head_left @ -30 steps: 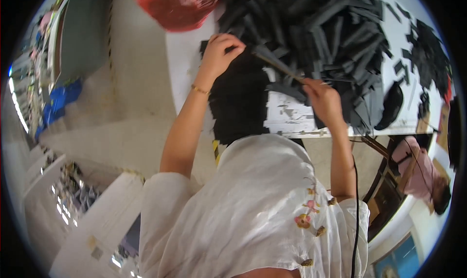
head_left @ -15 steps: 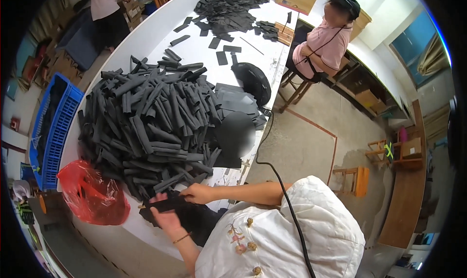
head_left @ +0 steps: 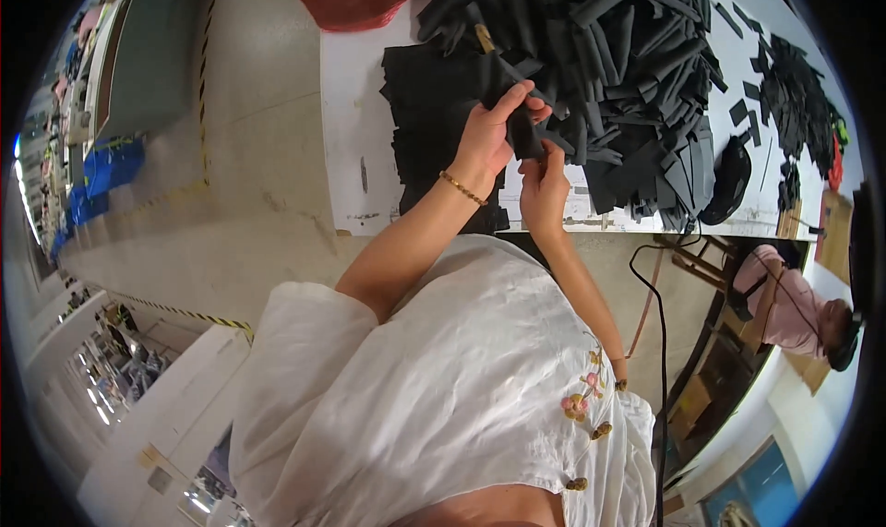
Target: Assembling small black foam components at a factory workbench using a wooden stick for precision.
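My left hand (head_left: 489, 137), with a beaded bracelet at its wrist, is closed around a dark fabric tube (head_left: 524, 132). My right hand (head_left: 546, 193) pinches the lower end of that tube. A thin stick with a tan tip (head_left: 484, 38) points up and left from the tube; how far it runs inside is hidden. To the left of both hands lies a stack of flat black fabric pieces (head_left: 429, 112). Just beyond and to the right rises a heap of rolled dark grey fabric tubes (head_left: 609, 38).
A red plastic bag (head_left: 360, 5) sits at the table's far left corner. Flat grey pieces (head_left: 683, 181) and a rounded black object (head_left: 729, 184) lie to the right. A black cable (head_left: 663, 361) hangs beside the table (head_left: 351, 158). A person in pink (head_left: 784, 305) sits at right.
The view has turned toward my body and the near table corner. My left hand, spread with fingers apart before, is now closed on the fabric tube together with my right.
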{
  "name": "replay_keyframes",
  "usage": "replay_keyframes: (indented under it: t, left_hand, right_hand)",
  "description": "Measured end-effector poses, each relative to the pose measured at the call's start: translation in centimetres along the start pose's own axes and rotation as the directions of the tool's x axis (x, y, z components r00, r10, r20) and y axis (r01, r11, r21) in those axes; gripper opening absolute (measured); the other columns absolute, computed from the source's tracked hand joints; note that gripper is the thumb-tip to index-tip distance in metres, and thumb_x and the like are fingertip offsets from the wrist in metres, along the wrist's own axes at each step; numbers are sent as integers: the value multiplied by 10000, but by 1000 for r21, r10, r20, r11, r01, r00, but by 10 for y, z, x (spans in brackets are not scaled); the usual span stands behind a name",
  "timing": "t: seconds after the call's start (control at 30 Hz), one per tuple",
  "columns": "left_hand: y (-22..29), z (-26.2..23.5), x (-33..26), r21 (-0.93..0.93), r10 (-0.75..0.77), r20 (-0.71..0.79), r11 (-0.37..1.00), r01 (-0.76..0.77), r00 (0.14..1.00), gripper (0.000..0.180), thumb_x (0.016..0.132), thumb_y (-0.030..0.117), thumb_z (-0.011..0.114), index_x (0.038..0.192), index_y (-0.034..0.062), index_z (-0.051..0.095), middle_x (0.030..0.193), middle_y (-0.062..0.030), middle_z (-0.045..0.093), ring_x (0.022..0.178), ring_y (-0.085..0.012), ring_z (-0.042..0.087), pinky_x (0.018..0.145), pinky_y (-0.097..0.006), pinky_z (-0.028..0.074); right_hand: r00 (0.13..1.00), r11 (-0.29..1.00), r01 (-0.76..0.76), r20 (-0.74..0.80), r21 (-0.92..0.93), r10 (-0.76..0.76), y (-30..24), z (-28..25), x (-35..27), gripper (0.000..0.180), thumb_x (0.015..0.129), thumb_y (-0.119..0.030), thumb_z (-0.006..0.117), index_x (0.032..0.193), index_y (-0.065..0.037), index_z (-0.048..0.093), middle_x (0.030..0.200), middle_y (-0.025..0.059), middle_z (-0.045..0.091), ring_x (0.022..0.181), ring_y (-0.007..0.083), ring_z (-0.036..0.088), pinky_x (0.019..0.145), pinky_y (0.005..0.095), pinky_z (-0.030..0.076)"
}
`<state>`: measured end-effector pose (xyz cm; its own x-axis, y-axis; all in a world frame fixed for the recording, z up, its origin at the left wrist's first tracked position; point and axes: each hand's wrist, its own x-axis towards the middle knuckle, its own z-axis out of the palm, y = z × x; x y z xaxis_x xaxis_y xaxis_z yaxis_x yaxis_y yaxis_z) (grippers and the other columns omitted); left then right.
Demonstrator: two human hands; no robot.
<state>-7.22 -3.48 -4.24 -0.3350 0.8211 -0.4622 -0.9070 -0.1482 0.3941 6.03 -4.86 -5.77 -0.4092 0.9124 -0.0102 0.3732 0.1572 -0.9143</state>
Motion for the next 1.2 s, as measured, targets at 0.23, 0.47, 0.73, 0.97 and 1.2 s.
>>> replay_keyframes:
  t: [0.23,0.47,0.73,0.97,1.2]
  left_hand:
    - [51,6,6,190,175,-157,971,-145,972,202,822,149,740,937,2,660,670,-60,609,445,-93,444,428,-252,377]
    - [132,-21,25,68,408,-45,912,-404,912,149,855,157,678,808,43,593,520,21,387,388,-69,269,382,-232,203]
    - [49,-26,42,-205,145,-239,959,-196,960,114,874,159,655,866,70,584,607,5,480,444,-61,364,419,-207,285]
    - [40,-22,-6,475,12,-17,880,-2,1000,365,907,169,631,1210,-10,535,933,-72,635,744,-164,636,713,-271,511]
    - [13,-30,-41,748,-409,172,646,151,896,291,979,288,505,928,7,567,635,-37,538,472,-122,496,547,-273,470]
  right_hand:
    - [976,979,9,217,-205,36,10,-14,-49,69,940,-50,517,943,5,558,661,107,576,590,163,562,561,301,449]
    - [874,977,-71,460,-200,157,29,-100,-123,125,917,-128,614,870,-18,576,554,76,511,494,146,500,479,308,393]
    - [994,979,107,-23,172,-104,-32,-8,16,152,896,-141,672,966,-26,602,713,-45,502,590,13,398,507,187,301]
    - [991,951,-78,129,301,40,-11,-29,39,167,922,-143,640,860,4,591,663,-30,467,592,61,403,517,230,321]
    - [955,947,291,-6,-138,-295,-37,-30,82,271,893,-109,651,739,31,478,655,102,434,556,181,380,512,298,334]
